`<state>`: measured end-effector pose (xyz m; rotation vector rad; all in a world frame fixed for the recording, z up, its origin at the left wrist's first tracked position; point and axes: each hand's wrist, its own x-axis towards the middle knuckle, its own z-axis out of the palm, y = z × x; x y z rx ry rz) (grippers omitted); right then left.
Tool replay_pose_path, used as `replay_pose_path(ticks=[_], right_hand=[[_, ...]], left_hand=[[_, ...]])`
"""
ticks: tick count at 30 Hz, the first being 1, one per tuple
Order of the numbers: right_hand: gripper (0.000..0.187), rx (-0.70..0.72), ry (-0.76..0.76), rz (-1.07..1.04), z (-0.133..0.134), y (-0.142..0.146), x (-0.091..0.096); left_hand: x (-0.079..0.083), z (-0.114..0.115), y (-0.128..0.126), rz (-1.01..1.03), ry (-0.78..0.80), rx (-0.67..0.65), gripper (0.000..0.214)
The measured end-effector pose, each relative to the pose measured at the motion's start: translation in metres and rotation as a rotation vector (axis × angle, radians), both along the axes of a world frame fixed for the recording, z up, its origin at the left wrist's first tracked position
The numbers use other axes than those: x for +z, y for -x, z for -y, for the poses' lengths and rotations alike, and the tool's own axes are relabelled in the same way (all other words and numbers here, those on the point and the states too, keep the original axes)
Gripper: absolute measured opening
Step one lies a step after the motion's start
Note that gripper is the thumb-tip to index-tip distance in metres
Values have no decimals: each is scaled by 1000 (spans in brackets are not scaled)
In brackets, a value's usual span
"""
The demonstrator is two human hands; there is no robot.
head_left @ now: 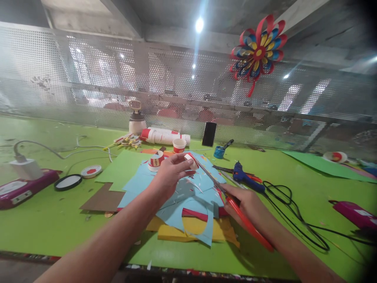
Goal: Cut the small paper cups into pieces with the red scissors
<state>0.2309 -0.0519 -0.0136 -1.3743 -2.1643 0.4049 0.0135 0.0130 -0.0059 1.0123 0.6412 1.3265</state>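
Observation:
My left hand (pixel 171 173) is closed on a small white piece with a red edge (pixel 192 162), perhaps cut from a paper cup. In my right hand (pixel 240 200) is a pair of scissors (pixel 246 224) with red handles, its blades reaching up to that piece. Under both hands lie light blue paper sheets (pixel 141 181), one with a large round hole, over yellow paper (pixel 171 234). A cut red-and-white paper cup (pixel 156 159) sits just left of my left hand. Behind it stands a whole paper cup (pixel 179 146).
To the right lie a blue glue gun (pixel 247 177) and its looping black cable (pixel 294 222). A phone (pixel 209 134), stacked cups (pixel 165 136) and a spray bottle (pixel 137 122) are at the back. A purple power strip (pixel 44 181) is at left.

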Motion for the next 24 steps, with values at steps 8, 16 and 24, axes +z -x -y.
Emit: replay_pose_path(ticks=[8, 16, 24], right_hand=[[38, 8, -35, -20, 1, 3, 0], [46, 25, -44, 9, -3, -1, -3], [43, 3, -32, -10, -1, 1, -1]], left_hand=[[5, 3, 1, 49, 34, 18, 29], [0, -1, 1, 19, 32, 67, 39], [0, 1, 1, 10, -6, 72, 44]])
